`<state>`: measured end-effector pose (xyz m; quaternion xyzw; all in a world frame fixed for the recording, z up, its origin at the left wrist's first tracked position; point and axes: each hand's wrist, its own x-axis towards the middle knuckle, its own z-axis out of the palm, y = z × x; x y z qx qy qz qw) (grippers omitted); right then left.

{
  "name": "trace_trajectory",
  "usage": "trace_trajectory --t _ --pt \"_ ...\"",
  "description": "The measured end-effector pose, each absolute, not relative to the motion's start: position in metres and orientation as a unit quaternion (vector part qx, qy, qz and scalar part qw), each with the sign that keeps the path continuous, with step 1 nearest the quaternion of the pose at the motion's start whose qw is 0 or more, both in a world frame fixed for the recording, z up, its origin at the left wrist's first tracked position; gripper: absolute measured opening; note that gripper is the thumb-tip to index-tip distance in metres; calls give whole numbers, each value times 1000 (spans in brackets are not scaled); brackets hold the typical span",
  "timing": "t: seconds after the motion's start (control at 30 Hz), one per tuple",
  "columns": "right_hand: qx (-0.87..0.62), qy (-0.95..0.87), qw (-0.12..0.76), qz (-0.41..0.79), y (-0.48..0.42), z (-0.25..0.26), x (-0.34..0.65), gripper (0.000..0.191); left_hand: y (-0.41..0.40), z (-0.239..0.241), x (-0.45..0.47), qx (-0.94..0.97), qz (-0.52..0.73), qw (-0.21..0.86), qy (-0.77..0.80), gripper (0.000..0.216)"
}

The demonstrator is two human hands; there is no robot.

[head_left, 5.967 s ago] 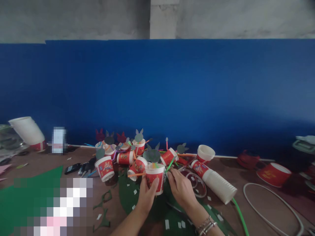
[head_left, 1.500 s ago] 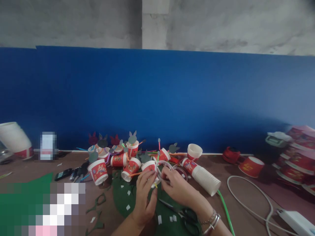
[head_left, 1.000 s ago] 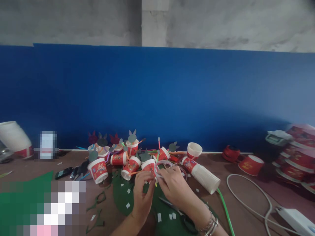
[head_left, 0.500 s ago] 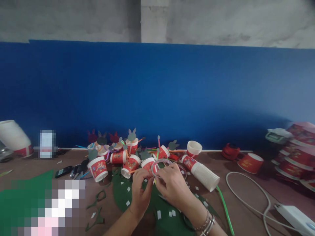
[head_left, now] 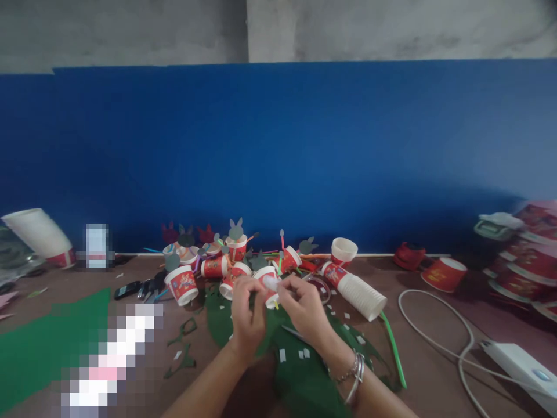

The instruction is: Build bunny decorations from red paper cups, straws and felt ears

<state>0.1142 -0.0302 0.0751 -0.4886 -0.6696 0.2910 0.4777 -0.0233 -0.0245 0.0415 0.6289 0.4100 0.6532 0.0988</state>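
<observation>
My left hand and my right hand face each other over the middle of the table, fingertips close together. Between them shows a small whitish piece, blurred, at the pinched fingers of my right hand. My left thumb and fingers are also closed; what they hold, if anything, is hidden. Just behind the fingers is a red-and-white paper cup with a yellow strip at its lower end. A clear tape roll lies beyond my right hand. Below, scissors lie partly hidden on dark green paper.
Several cups with paper animal heads crowd the back. A cup stack lies right of them, near a green strip. Farther right are a white cable and power strip. Green sheet lies left.
The clear ring at my right fingers no longer shows as a ring; a blurred whitish piece is there now. Both hands have lifted slightly in view. The view has shifted a little.
</observation>
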Motion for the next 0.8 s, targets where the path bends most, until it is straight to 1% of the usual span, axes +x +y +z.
trace_trajectory --t 0.07,0.1,0.13,0.17,0.23,0.3,0.43,0.5,0.57,0.63,0.7,0.77,0.8 --pt "-546 -678 452 195 -23 78 128 22 -21 45 -29 528 685 195 463 18" --pt "-577 -691 414 135 -19 79 136 21 -19 45 -33 506 683 248 464 20" --pt "-614 -698 361 73 -14 80 144 21 -18 45 -38 507 667 298 458 22" --pt "-648 -706 284 30 -9 79 152 22 -17 43 -43 513 644 334 459 22" --pt "-705 -697 133 -8 -1 74 163 27 -18 37 -51 495 609 377 492 22" --pt "-720 -689 77 -6 5 66 169 27 -21 26 -59 481 582 405 516 22" --pt "-732 -679 52 -8 4 59 165 20 -25 6 -67 453 580 427 525 23" --pt "-730 -681 51 -28 -4 65 157 21 -25 0 -71 445 586 425 527 24" --pt "-698 -714 44 -27 -17 73 142 22 -25 -5 -75 439 589 424 530 24" --pt "-613 -787 8 66 -33 77 122 23 -24 -9 -78 435 589 427 531 25" --pt "-511 -847 -5 150 -49 72 100 22 -22 -12 -81 431 589 432 529 27" --pt "-446 -876 14 184 -61 61 81 20 -22 -14 -82 418 590 456 519 34" --pt "-446 -875 29 184 -65 53 74 21 -22 -15 -83 410 590 472 511 39"
